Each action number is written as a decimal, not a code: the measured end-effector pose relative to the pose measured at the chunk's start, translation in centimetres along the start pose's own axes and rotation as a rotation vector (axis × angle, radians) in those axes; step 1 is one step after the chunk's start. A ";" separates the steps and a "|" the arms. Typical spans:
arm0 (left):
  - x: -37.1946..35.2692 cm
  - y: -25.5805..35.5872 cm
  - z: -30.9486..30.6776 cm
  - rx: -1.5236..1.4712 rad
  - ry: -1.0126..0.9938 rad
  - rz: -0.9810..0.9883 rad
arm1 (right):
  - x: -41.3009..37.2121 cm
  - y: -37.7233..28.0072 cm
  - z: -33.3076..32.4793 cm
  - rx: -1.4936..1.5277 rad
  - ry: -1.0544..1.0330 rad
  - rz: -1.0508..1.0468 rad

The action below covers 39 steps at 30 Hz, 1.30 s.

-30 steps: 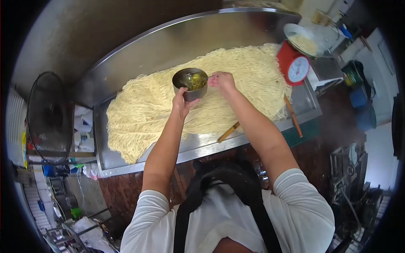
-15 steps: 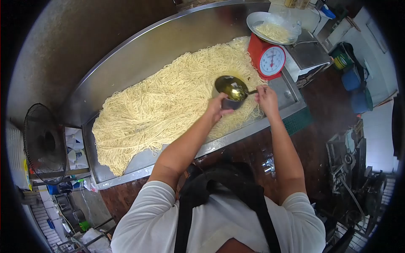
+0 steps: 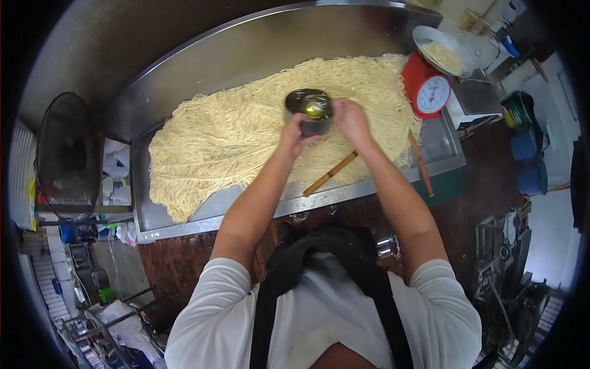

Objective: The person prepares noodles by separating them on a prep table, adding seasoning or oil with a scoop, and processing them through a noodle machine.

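A dark metal pot (image 3: 314, 127) with yellow, glossy oil in it is held over the noodles. My left hand (image 3: 296, 136) grips its near left side, the thumb up by the rim. At the pot's right edge, my right hand (image 3: 350, 123) is closed, its fingers curled where the short dark handle showed earlier; the handle itself is hidden. Under and around them spreads a wide heap of pale yellow noodles (image 3: 227, 135). One wooden stick (image 3: 330, 174) lies across the near edge, below my right forearm.
The noodles lie in a long steel trough (image 3: 144, 184) with a high back wall. At its right end stands a red dial scale (image 3: 424, 86), its pan (image 3: 424, 38) holding some noodles. Another wooden stick (image 3: 421, 165) crosses the front rim. A fan (image 3: 67, 154) stands at the left.
Both hands and the pot have shifted left over the noodles. The view has swung, so the scale sits farther right. Two wooden sticks show at the near edge that were not visible before.
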State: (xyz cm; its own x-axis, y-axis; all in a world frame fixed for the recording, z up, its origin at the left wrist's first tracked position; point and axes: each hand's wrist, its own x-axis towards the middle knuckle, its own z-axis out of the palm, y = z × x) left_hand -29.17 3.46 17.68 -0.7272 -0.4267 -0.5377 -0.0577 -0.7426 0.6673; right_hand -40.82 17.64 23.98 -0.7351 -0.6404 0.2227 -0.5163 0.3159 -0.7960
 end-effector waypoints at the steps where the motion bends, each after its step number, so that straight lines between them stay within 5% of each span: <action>1: -0.4 1.4 -3.7 0.034 0.072 0.038 | 0.2 -1.2 3.6 0.031 0.029 -0.190; 3: -3.0 4.2 -9.8 0.105 0.222 0.124 | -0.1 -5.4 9.9 0.081 -0.110 -0.099; 7: -10.8 7.3 -19.6 0.250 0.511 0.203 | -3.4 -11.2 18.8 0.201 -0.205 -0.305; 8: -12.5 7.4 -21.1 0.274 0.594 0.221 | -4.4 -12.4 19.6 0.250 -0.262 -0.168; 11: -16.8 6.7 -23.8 0.367 0.533 0.174 | -7.2 -12.5 21.0 0.222 -0.256 -0.233; 14: -16.9 3.1 -23.2 0.346 0.560 0.107 | -9.0 -10.5 18.3 0.135 -0.261 -0.231; 22: -8.9 -0.3 -11.3 -0.009 0.065 -0.043 | -7.1 -7.5 6.9 -0.164 -0.032 -0.021; 28: -6.7 4.7 -14.9 -0.250 0.123 0.111 | -3.6 -11.3 15.0 -0.024 -0.023 -0.255; 34: -14.9 12.6 -31.1 -0.206 0.411 0.424 | -4.4 -20.9 32.4 0.073 -0.210 -0.678; 39: -24.7 13.4 -40.9 0.065 0.963 0.435 | -9.9 -26.8 41.1 0.340 -0.429 -0.509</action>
State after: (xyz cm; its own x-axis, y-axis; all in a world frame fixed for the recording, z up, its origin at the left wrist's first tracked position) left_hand 15.95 -17.01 18.81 0.1534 -0.8995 -0.4090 0.0202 -0.4110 0.9114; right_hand -1.67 -13.27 19.97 -0.1697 -0.8883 0.4267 -0.5317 -0.2820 -0.7986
